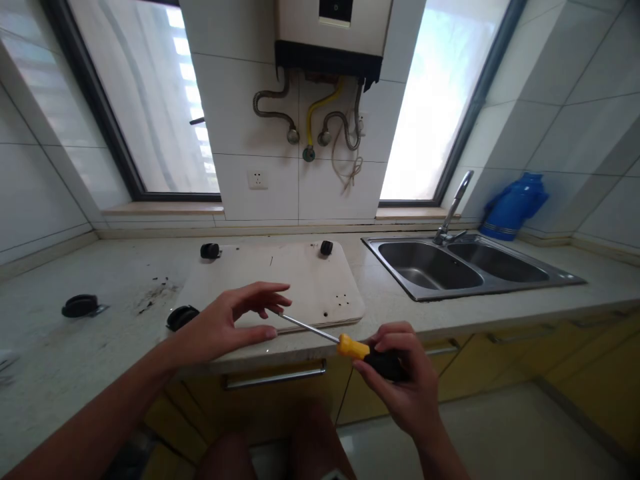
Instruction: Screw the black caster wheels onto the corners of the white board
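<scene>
Screwdriver (353, 347): black-and-yellow handle, thin metal shaft, up in the air at the counter's front edge, tilted so the tip pointed up and left over the board.
Right hand (405, 367): wrapped around the black part of the handle, thumb up by the yellow collar, so a proper grip.
Left hand (250, 310): loosely spread, thumb well apart from the fingers, with the screwdriver's tip right by the fingertips. Couldn't tell if they actually touched it.
White board (300, 273): flat on the counter (400, 310), rounded corners, small holes at the near right. The left hand and wrist blocked a chunk of its near left side.
Black casters (326, 248): one at each far corner of the board, one at the near left partly hidden behind the left forearm, and another off on the counter to the left, apart from the board.
Dark crumbs (157, 295): a messy patch left of the board, between it and that stray caster.
Sink (417, 293): double steel bowls just right of the board, faucet (453, 210) at the back, blue jug (515, 207) in the corner behind.
Wall: water heater (330, 40) with hoses dangling, socket (257, 179) lower left of it, a window (145, 100) either side.
Under the counter: yellowish drawers with metal handles (275, 377).
</scene>
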The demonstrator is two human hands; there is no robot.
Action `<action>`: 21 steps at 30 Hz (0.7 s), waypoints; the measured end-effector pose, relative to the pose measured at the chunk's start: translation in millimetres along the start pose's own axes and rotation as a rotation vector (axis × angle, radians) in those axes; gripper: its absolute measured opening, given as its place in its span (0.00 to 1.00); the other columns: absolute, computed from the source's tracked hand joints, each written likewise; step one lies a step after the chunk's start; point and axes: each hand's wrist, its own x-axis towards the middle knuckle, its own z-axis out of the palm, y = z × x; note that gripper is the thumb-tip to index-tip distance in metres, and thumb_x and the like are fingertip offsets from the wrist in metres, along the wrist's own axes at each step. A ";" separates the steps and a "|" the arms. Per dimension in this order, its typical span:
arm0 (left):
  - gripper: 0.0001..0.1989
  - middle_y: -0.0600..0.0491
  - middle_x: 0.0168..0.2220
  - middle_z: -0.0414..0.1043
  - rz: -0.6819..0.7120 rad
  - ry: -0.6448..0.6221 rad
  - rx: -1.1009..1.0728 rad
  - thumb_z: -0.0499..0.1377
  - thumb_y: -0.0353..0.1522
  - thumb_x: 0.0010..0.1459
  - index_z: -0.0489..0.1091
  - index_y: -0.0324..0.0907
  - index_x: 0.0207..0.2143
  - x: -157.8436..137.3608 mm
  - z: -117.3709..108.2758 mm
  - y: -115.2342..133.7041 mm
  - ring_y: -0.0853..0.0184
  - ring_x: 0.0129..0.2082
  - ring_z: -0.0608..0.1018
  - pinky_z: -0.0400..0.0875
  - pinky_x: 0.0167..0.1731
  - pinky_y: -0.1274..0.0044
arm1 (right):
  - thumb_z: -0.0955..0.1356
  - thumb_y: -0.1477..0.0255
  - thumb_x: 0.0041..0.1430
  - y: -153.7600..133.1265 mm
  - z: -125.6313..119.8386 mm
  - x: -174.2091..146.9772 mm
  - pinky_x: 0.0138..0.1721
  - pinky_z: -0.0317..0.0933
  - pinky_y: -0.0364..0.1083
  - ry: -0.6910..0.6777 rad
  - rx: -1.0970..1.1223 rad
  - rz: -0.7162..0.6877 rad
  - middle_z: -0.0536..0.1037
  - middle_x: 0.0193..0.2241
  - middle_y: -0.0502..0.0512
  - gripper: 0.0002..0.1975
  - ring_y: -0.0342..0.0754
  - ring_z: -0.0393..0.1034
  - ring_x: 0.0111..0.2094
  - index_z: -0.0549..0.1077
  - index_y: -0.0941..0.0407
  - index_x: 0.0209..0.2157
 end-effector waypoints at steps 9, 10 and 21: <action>0.21 0.42 0.57 0.86 -0.042 0.348 0.128 0.69 0.48 0.65 0.82 0.48 0.55 129.1 55.8 -45.5 0.52 0.50 0.88 0.85 0.47 0.62 | 0.86 0.63 0.61 66.4 -17.7 63.2 0.40 0.82 0.46 0.302 -0.368 -0.036 0.82 0.41 0.49 0.24 0.49 0.85 0.38 0.75 0.49 0.50; 0.20 0.42 0.56 0.86 -0.033 0.393 0.094 0.68 0.46 0.65 0.81 0.47 0.54 151.5 62.1 -50.4 0.53 0.49 0.88 0.85 0.46 0.63 | 0.86 0.63 0.61 72.6 -18.9 77.3 0.41 0.83 0.47 0.324 -0.410 -0.094 0.83 0.43 0.49 0.25 0.50 0.86 0.39 0.75 0.48 0.51; 0.18 0.43 0.51 0.82 0.048 0.609 0.226 0.60 0.47 0.71 0.79 0.45 0.50 256.6 90.1 -103.7 0.56 0.45 0.81 0.77 0.47 0.66 | 0.74 0.70 0.74 132.9 17.2 236.6 0.43 0.75 0.52 0.112 -0.560 -0.420 0.83 0.45 0.55 0.11 0.52 0.80 0.43 0.73 0.52 0.54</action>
